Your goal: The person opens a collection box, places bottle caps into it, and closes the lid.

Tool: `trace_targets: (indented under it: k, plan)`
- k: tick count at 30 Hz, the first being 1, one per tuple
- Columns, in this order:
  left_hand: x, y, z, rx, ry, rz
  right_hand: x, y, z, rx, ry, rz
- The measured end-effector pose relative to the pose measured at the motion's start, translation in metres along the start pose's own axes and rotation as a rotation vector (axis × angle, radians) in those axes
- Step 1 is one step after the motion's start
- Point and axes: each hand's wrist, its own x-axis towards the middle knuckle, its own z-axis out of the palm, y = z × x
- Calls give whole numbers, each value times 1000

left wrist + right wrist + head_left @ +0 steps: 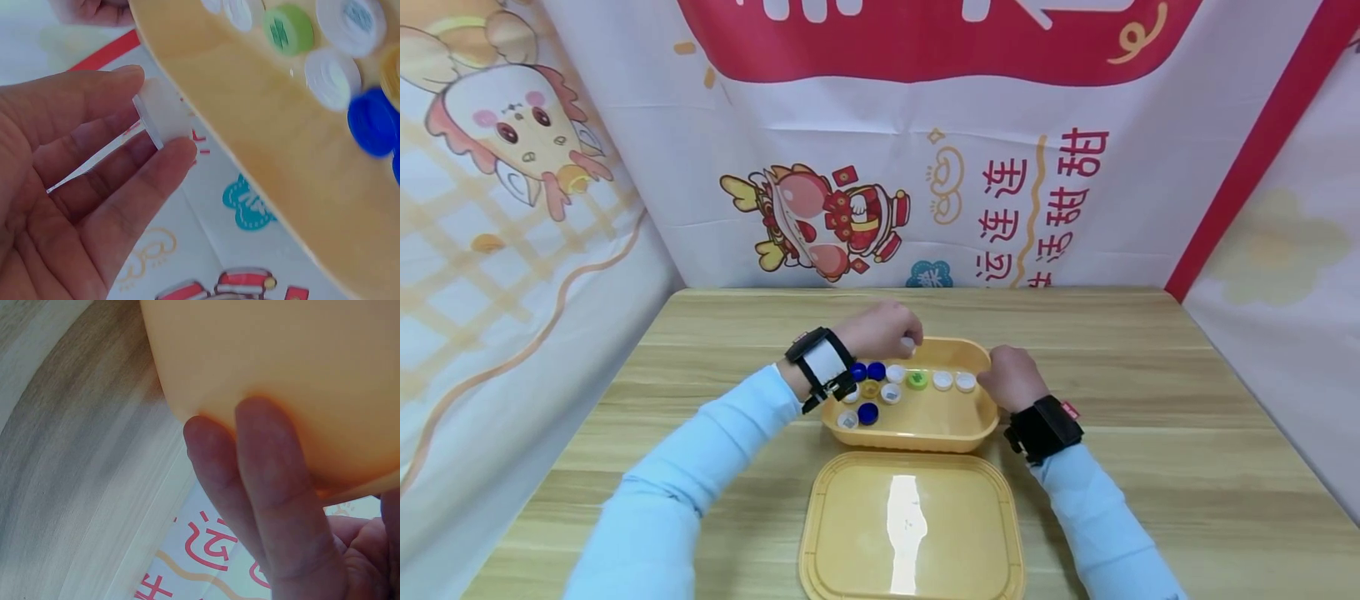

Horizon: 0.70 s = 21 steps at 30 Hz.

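Observation:
My left hand (882, 330) pinches a white bottle cap (165, 114) between thumb and fingers, above the far rim of a yellow plastic box (917, 438). At the box's right end my right hand (1013, 379) grips the wall, its fingers (269, 450) pressed against the outside. Inside the box lie several bottle caps, mostly on the left: a dark blue cap (868, 413), a white cap (891, 393) and a yellow cap (869, 389) among them. A green cap (917, 380) and two white ones line up toward the right.
A flat yellow lid (955, 533) lies on the wooden table (1157, 417), just in front of the box. Behind the table's far edge hangs a printed cloth (865, 108), with more cloth along both sides.

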Motion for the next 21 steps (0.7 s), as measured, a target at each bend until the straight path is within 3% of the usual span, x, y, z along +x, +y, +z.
trace_targets:
  k: [13,21]
  plan:
    - [29,30,31,50,-101,141,2,-1,0,29,-8,26]
    - [40,43,48,-11,-144,215,2,1,0,16,27,-19]
